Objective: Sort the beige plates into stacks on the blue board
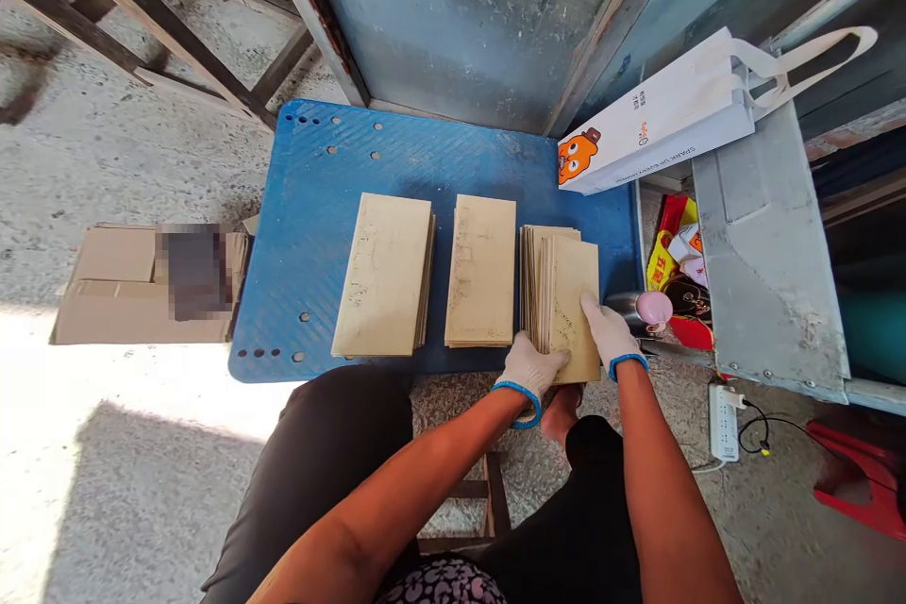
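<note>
Grip clamped, left hand (532, 368) and right hand (612, 332) hold one pale bundle (575, 278) right of two stacks (383, 274) (482, 272).

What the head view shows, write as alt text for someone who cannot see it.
White-gloved left hand and right hand hold a bundle of thin, pale tan rectangular sheets at a blue rectangular table. Two similar stacks lie to the left; a white printed bag lies beyond.

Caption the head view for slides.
Gloved left hand and right hand hold a stack of boards at a blue table.
</note>
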